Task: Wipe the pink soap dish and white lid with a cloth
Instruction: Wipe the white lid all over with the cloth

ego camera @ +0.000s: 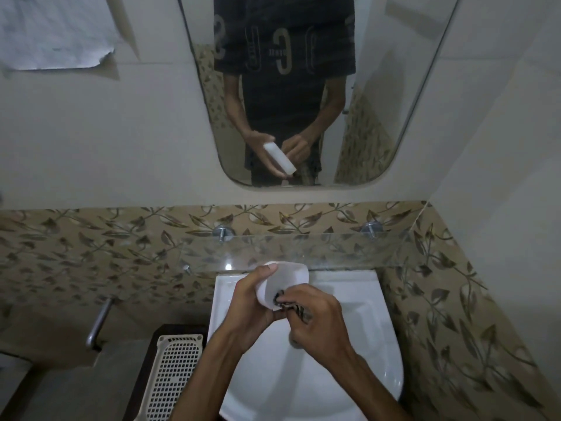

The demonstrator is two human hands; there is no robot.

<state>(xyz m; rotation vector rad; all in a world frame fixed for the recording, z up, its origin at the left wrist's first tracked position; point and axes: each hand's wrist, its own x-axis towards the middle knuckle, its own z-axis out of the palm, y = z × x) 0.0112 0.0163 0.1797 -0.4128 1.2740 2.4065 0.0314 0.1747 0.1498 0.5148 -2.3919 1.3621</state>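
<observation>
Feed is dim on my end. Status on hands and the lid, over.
Left hand grips white lid over the sink. Right hand pinches dark cloth, pressed inside lid. Pink soap dish not in view. Nothing in the way.

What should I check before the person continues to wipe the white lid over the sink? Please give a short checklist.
1. Left hand grips the white lid: ok.
2. Right hand pinches the cloth: ok.
3. Cloth touches the lid's inside: ok.
4. Lid is held above the sink, so a drop lands in the basin: ok.
5. Pink soap dish in view: not ok, not visible.
6. Lid already clean: cannot tell.
</observation>
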